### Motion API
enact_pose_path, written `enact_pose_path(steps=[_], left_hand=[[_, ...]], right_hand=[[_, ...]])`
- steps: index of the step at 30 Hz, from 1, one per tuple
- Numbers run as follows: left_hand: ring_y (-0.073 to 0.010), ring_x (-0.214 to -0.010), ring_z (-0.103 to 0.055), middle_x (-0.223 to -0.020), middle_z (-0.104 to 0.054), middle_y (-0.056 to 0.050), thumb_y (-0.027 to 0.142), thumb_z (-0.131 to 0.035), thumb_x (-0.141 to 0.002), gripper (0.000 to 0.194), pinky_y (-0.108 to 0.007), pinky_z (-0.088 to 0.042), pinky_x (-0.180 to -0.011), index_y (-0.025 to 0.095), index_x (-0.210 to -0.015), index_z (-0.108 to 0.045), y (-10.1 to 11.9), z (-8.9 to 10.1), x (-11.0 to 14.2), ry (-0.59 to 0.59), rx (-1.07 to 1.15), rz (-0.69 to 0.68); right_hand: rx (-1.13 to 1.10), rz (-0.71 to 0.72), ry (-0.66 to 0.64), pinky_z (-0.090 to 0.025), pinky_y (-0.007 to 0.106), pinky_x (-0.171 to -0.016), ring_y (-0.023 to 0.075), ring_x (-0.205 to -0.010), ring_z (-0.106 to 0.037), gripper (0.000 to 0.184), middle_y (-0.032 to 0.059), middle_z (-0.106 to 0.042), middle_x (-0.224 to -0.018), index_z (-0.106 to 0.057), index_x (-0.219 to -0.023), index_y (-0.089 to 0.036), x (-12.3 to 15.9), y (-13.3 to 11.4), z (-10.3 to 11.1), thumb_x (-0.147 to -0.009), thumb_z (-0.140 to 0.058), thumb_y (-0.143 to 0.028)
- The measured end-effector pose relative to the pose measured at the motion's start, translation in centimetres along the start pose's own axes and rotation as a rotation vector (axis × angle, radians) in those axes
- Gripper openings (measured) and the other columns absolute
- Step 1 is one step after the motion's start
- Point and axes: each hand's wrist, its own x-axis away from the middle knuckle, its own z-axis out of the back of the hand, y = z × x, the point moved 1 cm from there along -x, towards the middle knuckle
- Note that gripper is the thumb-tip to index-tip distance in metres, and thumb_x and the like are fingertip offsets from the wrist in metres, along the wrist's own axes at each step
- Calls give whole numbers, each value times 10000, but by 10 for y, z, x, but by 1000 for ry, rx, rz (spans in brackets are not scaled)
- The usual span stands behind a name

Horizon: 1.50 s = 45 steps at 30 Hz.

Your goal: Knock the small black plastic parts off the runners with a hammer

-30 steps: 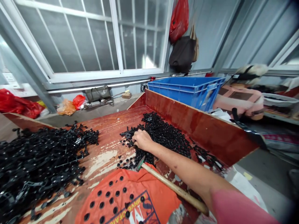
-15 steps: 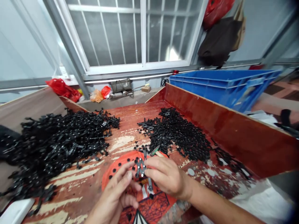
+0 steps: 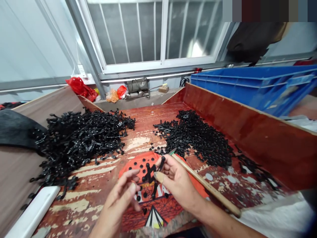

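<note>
My right hand [image 3: 179, 181] is closed, thumb against fingers, on a black jointed linkage [image 3: 150, 174] made of short crossed bars with round ends. The linkage is held above a red-orange printed sheet [image 3: 201, 187] that lies on the work surface. Just left of it, my left hand [image 3: 122, 195] has its fingers curved and apart, with nothing visible in them. Small round black caps [image 3: 135, 163] dot the sheet around both hands. A hammer [image 3: 210, 188] with a pale wooden handle lies beside my right hand, its greenish head toward the right-hand pile.
Black jointed pieces form a large heap [image 3: 86, 138] on the left. A second pile of small black parts [image 3: 198, 142] lies right of centre. Wooden side boards [image 3: 247, 122] border the surface, with a blue crate [image 3: 230, 87] beyond. A white object [image 3: 37, 211] sits at lower left.
My right hand has rolled over, turning the linkage so its shiny rivets no longer show. My left hand has moved slightly away from it. The hammer handle has come into sight, and the view has shifted.
</note>
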Motion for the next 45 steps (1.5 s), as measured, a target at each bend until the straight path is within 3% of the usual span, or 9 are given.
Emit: enact_pose_path(steps=[5, 12, 16, 19, 25, 31, 35, 41, 45], left_hand=[[-197, -776, -646, -1023, -653, -78, 417, -829, -687, 658, -252, -550, -477, 264, -1275, -576, -5, -10, 12, -33, 181, 108], [-183, -796, -651, -995, -665, -65, 429, -818, -697, 568, -225, -551, -509, 223, -1188, -618, -2, 3, 8, 77, 120, 91], [-155, -764, -635, -910, -671, -33, 524, -718, -781, 574, -235, -541, -616, 214, -1245, -580, 3, 33, 3, 136, -194, -44], [-141, -649, -616, -737, -666, -11, 558, -636, -841, 569, -227, -501, -586, 181, -1259, -553, 8, 48, 0, 43, -261, 26], [-181, -692, -676, -794, -702, -74, 475, -707, -821, 366, -268, -552, -594, 142, -962, -649, -2, 24, 8, -151, 177, 274], [-119, -677, -641, -889, -674, -24, 209, -798, -761, 287, -251, -595, -565, 181, -1009, -658, -10, 2, 8, -50, 516, 283], [-90, -605, -588, -887, -637, -15, 139, -773, -765, 474, -205, -571, -433, 194, -1213, -626, 1, 21, -5, -107, 403, 306], [-102, -663, -608, -957, -626, -50, 184, -750, -785, 381, -186, -569, -444, 170, -1152, -647, 11, 35, -9, -285, 267, 407], [-153, -754, -622, -984, -629, -54, 302, -739, -799, 476, -214, -564, -483, 215, -1245, -600, 15, 43, -7, -342, -63, 367]], right_hand=[[-280, -143, -92, -524, 250, -666, 142, -712, -623, 218, -13, -628, -788, -551, -906, -218, 1, 6, -19, -855, -675, -390], [-120, -130, -121, -519, 255, -626, 142, -649, -616, 111, -15, -626, -717, -595, -880, -206, 4, 20, -23, -917, -586, -311], [258, 241, -122, -504, 263, -700, 149, -755, -622, 157, 10, -666, -813, -643, -932, -213, 1, 14, -8, -888, -541, -102], [439, 664, -248, -522, 298, -743, 168, -818, -636, 297, 58, -697, -884, -633, -1032, -184, 0, 3, 3, -869, -459, -7], [818, 1143, -257, -538, 356, -757, 203, -803, -656, 101, 104, -721, -840, -654, -959, -105, 4, -4, 2, -898, -587, -60], [979, 1198, -231, -525, 371, -779, 199, -824, -670, 185, 89, -726, -848, -688, -869, -115, 15, 4, -12, -936, -517, -98], [966, 1229, -286, -534, 364, -818, 184, -816, -666, 140, 55, -723, -825, -694, -840, -134, 16, 1, -12, -912, -576, -109], [923, 1290, -425, -541, 343, -835, 184, -813, -665, 131, 57, -728, -831, -703, -830, -148, 14, 0, -8, -906, -601, -116], [795, 1110, -457, -529, 347, -788, 190, -819, -659, 143, 82, -740, -866, -701, -929, -120, 9, 3, -5, -936, -560, -98]])
